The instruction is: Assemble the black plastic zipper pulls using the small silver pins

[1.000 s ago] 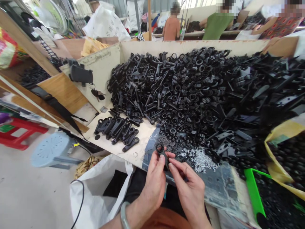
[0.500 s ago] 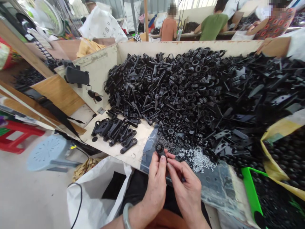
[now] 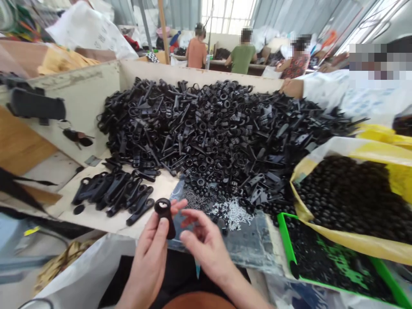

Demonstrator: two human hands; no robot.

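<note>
My left hand [image 3: 153, 246] is closed round a black plastic part [image 3: 168, 223] with a ring at its top end, held upright over the front edge of the bench. Just to the right, apart from the part, my right hand [image 3: 206, 244] has its thumb and fingers spread. A thin pale-blue tip [image 3: 197, 270] shows below that hand; whether the palm holds it I cannot tell. Similar black parts [image 3: 112, 193] lie in a row on the bench at left. Small silvery pins [image 3: 234, 213] lie loose beyond my right hand, beside tiny dark pieces [image 3: 195, 197].
A big heap of black plastic parts [image 3: 193, 124] fills the bench's back. At right are a yellow-edged sack [image 3: 309, 223] of round black pieces and a green tray [image 3: 285, 236]. Keys [image 3: 79, 137] hang at left. Several people sit beyond the back board [image 3: 167, 74].
My right hand has come away from the black part and its fingers have spread. The part stays in my left hand. The view has turned right, bringing more of the sack and tray into sight.
</note>
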